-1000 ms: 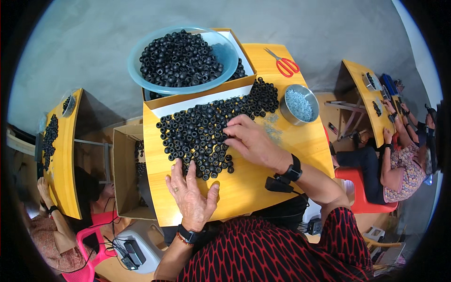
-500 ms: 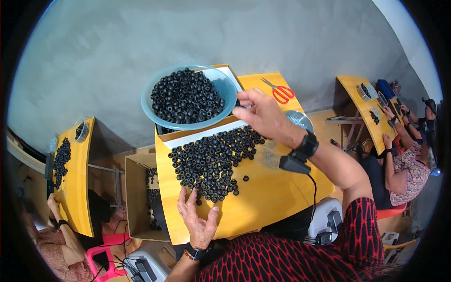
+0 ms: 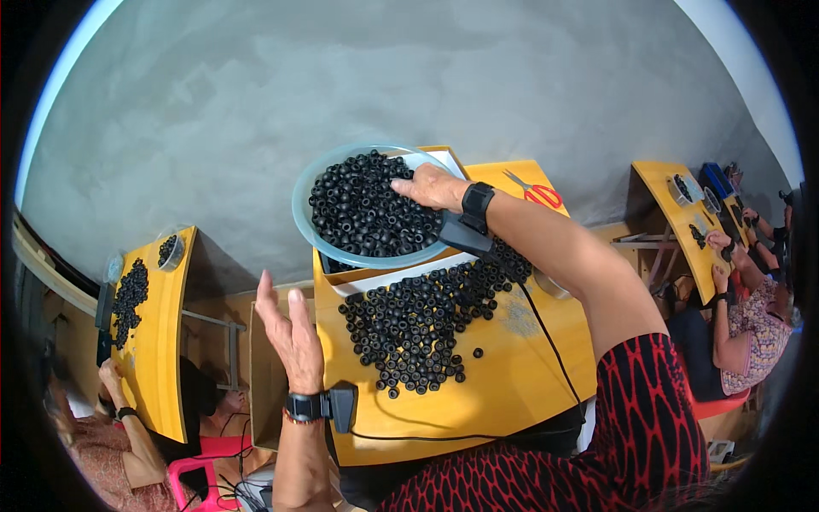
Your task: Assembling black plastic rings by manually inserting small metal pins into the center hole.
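Clock centred on the bench (image 3: 478, 397), 12 toward the grey wall (image 3: 512, 77). Black beads (image 3: 363, 200) are heaped in the blue bowl (image 3: 304, 224) at 11, which sits over a white-lined box (image 3: 401, 277). The loose bead pile (image 3: 409, 320) spreads over the top from 12 down to 8, near the left edge. I count 1 stray bead (image 3: 478, 352) just off the pile's 4 o'clock side.

Right hand (image 3: 433, 188): in the bowl at its 2 o'clock, thumb against the beads. Its other fingers are hidden from me, so can't tell if they're pinching any. Right forearm (image 3: 563, 247) comes in from 4 and covers part of the metal tin (image 3: 553, 286) at 2. Red scissors (image 3: 543, 195) at 1, near the far edge.

Left hand (image 3: 294, 337): raised outboard of the left edge at 9, fingers spread and pointing up. Brown carton (image 3: 266, 375) behind it; can't judge height over that.

Room: my widest stretch of yellow top is 4 to 6, between pile and near edge. Watch the black cable (image 3: 426, 439): it follows the near edge, then climbs at 4 toward the right wrist. Pale grains (image 3: 516, 317) at 3.
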### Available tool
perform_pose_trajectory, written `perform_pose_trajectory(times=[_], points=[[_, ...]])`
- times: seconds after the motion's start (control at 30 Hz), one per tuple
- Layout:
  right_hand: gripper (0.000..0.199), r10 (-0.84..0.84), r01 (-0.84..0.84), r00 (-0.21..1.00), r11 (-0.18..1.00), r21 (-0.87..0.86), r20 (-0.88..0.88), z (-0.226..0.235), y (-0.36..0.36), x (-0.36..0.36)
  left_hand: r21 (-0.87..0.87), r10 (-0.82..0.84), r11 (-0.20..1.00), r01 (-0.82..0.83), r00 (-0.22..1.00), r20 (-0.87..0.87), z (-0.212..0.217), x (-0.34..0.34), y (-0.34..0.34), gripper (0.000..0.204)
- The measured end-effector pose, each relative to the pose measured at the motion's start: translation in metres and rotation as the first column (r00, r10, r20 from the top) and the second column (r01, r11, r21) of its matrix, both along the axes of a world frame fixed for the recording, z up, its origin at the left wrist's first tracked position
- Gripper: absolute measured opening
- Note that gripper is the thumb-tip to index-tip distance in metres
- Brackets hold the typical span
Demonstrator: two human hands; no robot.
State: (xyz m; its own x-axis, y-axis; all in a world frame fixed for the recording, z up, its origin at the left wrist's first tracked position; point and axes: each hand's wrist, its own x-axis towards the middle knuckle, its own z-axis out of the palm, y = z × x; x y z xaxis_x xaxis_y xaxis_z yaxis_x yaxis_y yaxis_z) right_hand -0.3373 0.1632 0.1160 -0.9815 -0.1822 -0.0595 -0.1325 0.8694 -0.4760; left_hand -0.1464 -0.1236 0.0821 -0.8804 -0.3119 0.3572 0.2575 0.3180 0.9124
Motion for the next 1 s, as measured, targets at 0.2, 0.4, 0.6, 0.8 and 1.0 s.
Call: perform_pose_trajectory(times=[0.2,0.4,0.6,0.8,1.0], points=[[0.085,-0.006,-0.015,0.957,0.997,0.07,0.291,0.002,-0.013,-0.005,0.054,-0.211,0.977,0.206,0.973,0.097,0.012,-0.058,0.031,0.076],[0.108,-0.07,0.23,0.895,0.919,-0.321,0.441,-0.011,-0.015,-0.01,0.016,-0.261,0.965,0.261,0.965,0.011,0.005,-0.071,0.051,0.077],[0.117,0.137,0.223,0.808,0.829,-0.512,0.574,0.005,-0.053,0.005,-0.054,-0.226,0.972,0.227,0.974,0.033,0.005,-0.072,0.054,0.078],[0.1,0.193,0.271,0.83,0.68,-0.681,0.523,-0.006,-0.061,-0.002,-0.31,-0.063,0.949,0.061,0.998,0.004,0.007,-0.068,0.049,0.073],[0.095,0.314,0.186,0.827,0.629,-0.754,0.466,-0.002,-0.056,-0.003,-0.459,-0.138,0.888,0.036,0.972,-0.191,0.05,-0.081,0.06,0.055]])
